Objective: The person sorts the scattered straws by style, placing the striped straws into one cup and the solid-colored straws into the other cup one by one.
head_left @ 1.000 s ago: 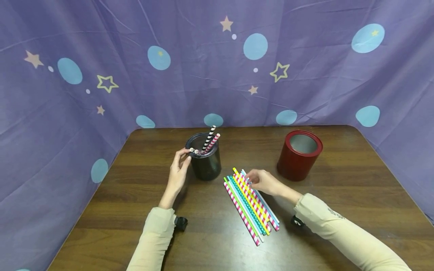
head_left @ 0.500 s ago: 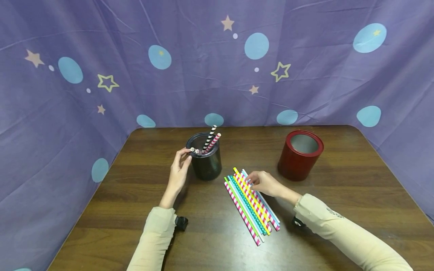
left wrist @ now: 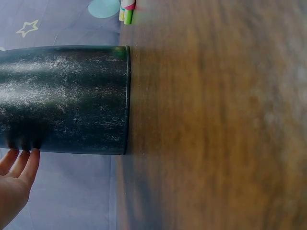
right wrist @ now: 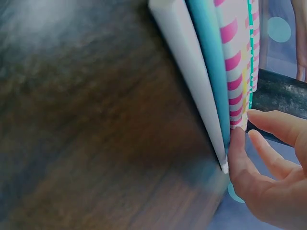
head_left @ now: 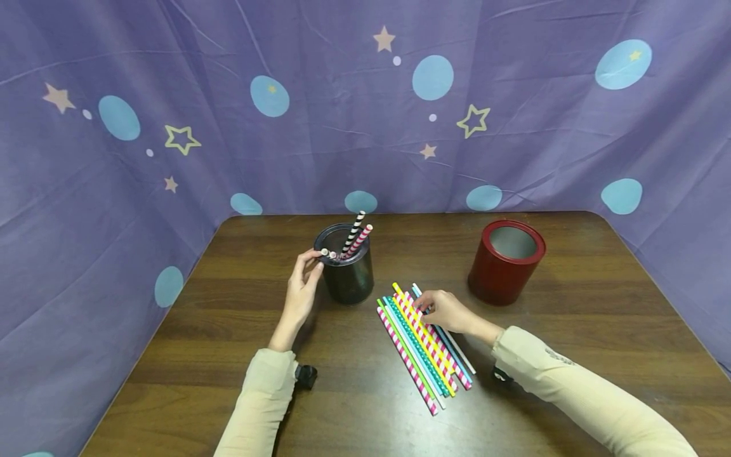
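Observation:
My left hand rests its fingertips against the rim and side of a black can. In the left wrist view three fingers lie nearly straight against the can's wall. A black-and-white striped straw and a pink-and-white one lean out of it, with further straw ends low at the rim. My right hand is over the far part of a row of paper straws. In the right wrist view its fingertips touch the ends near a pink-striped straw, beside a blue straw and a white straw.
A red can, its opening facing up, stands behind the right hand. All of this is on a brown wooden table. A purple curtain with stars and blue spots hangs at its back and sides.
The white straw at the right edge of the row has shifted right, opening a small gap from the others. My right hand moved only slightly; the left hand stays at the black can.

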A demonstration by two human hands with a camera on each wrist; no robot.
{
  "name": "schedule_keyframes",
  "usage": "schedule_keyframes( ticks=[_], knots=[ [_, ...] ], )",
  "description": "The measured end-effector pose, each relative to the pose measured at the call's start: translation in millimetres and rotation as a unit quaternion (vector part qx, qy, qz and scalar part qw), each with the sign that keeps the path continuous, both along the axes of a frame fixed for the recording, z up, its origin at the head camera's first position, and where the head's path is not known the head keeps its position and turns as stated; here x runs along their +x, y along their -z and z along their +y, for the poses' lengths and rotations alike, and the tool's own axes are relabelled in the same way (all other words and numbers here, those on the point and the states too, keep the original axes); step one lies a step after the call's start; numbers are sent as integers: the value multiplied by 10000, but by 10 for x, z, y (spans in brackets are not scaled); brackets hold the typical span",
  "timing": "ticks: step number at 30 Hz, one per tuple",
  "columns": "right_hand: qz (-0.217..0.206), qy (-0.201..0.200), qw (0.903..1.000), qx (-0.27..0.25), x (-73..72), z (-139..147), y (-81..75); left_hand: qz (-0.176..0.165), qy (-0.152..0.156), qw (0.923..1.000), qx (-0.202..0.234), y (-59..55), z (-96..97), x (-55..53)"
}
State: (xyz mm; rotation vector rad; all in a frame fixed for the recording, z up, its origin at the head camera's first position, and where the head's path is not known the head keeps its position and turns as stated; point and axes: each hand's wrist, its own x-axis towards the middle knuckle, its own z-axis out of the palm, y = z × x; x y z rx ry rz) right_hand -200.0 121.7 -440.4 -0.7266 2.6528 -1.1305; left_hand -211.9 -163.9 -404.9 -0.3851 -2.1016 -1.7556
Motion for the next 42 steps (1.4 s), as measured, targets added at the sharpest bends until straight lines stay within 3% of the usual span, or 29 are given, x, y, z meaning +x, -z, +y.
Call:
schedule_keyframes(
  ticks=[5, 11, 18, 27, 33, 39, 42],
  knots=[
    [203, -20, 9998, 36, -6, -20, 29, -98, -33, 9999, -55, -79, 33, 57],
    [173, 90, 9997, 162, -19, -30, 52, -153, -6, 9998, -84, -66, 21, 48],
    [183, 120, 9994, 251, -12, -40, 51, -124, 13, 9999, 17, 150, -62, -102],
    [151, 91, 9991, 382, 0, -50, 54, 91, -36, 9999, -25, 194, -65, -116],
    [264, 139, 9991, 312, 13, -60, 51, -18, -5, 10000, 2, 173, -68, -102],
    [115, 373, 9990, 211, 19, -69, 53, -131, -43, 9999, -74, -35, 8, 26],
    [63, 521, 9985, 181, 23, -79, 59, -131, -47, 9998, -107, -64, 22, 48]
  ],
)
